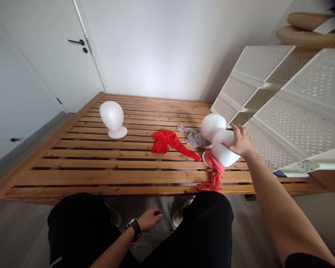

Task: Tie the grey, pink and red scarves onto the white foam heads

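My right hand (241, 140) grips the top of a white foam mannequin head (225, 154), its thumb and fingers spread around the crown. This head is tilted, and a coral-red scarf (214, 167) is wrapped at its neck with the ends trailing toward the bench's front edge. Right behind it is a second white mannequin head (213, 125), with a grey scarf (194, 137) around its base. A bright red scarf (167, 142) lies crumpled to the left of both. Between my knees, my left hand (149, 219) hangs with fingers loosely curled and nothing in it.
A third, bare mannequin head (112, 116) stands at the left of the slatted wooden bench (100, 175). White perforated stacked bins (293, 100) border the right side, with tan cushion-like items (307, 31) on top. A white door (44, 48) is at the far left.
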Tool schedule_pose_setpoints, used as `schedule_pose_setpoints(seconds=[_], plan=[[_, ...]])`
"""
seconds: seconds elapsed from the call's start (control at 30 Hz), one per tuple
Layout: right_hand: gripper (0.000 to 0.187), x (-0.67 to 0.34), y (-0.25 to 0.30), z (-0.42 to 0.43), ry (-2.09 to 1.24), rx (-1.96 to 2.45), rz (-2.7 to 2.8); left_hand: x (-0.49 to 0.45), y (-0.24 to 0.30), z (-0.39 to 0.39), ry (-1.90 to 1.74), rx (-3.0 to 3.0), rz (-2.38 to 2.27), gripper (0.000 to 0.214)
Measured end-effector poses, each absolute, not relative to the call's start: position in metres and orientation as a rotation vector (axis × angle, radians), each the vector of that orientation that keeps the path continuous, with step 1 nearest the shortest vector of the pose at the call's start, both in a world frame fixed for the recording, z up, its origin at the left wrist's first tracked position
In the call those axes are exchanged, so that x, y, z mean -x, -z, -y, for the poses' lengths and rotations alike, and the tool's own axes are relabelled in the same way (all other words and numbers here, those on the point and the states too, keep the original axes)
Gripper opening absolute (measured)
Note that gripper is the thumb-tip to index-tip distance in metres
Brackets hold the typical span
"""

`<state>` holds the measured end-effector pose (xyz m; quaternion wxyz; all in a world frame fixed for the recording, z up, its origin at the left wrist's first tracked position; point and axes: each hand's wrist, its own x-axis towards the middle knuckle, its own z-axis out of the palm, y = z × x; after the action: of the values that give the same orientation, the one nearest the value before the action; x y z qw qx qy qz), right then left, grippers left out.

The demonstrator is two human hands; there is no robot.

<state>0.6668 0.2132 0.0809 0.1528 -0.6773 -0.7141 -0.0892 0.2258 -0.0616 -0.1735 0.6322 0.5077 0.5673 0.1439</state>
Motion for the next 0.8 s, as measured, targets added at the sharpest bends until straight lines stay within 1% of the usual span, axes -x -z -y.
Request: schedule_pose_setpoints(seconds=[0.07,0.13,0.23,0.33,0.43,0.5,0.53,0.63,0.7,0.8], plan=[[0.098,-0.641,-0.087,-0.194,0.374,1.825,2.011,-0.205,0.147,0.042,-0.438,-1.254,-1.249,0.052],[0.095,-0.606,-0.085,-0.168,0.385,1.720,2.001,-0.172,0.118,0.006,-0.567,-1.315,-1.236,0.047],[0.090,-0.543,-0.056,-0.121,0.171,1.613,2.042,-0.110,0.075,-0.075,-0.836,-1.378,-1.530,0.047],[0.084,-0.484,0.005,-0.076,-0.135,1.464,2.123,-0.047,0.027,-0.169,-1.126,-1.424,-2.077,0.064],[0.084,-0.448,0.070,-0.049,-0.408,1.409,2.174,0.000,-0.028,-0.253,-1.278,-1.507,-2.406,0.096],[0.082,-0.439,0.101,-0.044,-0.497,1.395,2.169,0.021,-0.062,-0.296,-1.253,-1.525,-2.513,0.104],[0.078,-0.438,0.112,-0.045,-0.506,1.381,2.170,0.028,-0.077,-0.313,-1.215,-1.479,-2.565,0.116],[0.064,-0.442,0.128,-0.058,-0.453,1.331,2.193,0.043,-0.104,-0.348,-0.988,-1.320,-2.682,0.137],[0.058,-0.445,0.132,-0.067,-0.421,1.339,2.187,0.047,-0.107,-0.358,-0.884,-1.227,-2.689,0.140],[0.057,-0.448,0.136,-0.072,-0.434,1.392,2.155,0.045,-0.098,-0.359,-0.897,-1.197,-2.582,0.135]])
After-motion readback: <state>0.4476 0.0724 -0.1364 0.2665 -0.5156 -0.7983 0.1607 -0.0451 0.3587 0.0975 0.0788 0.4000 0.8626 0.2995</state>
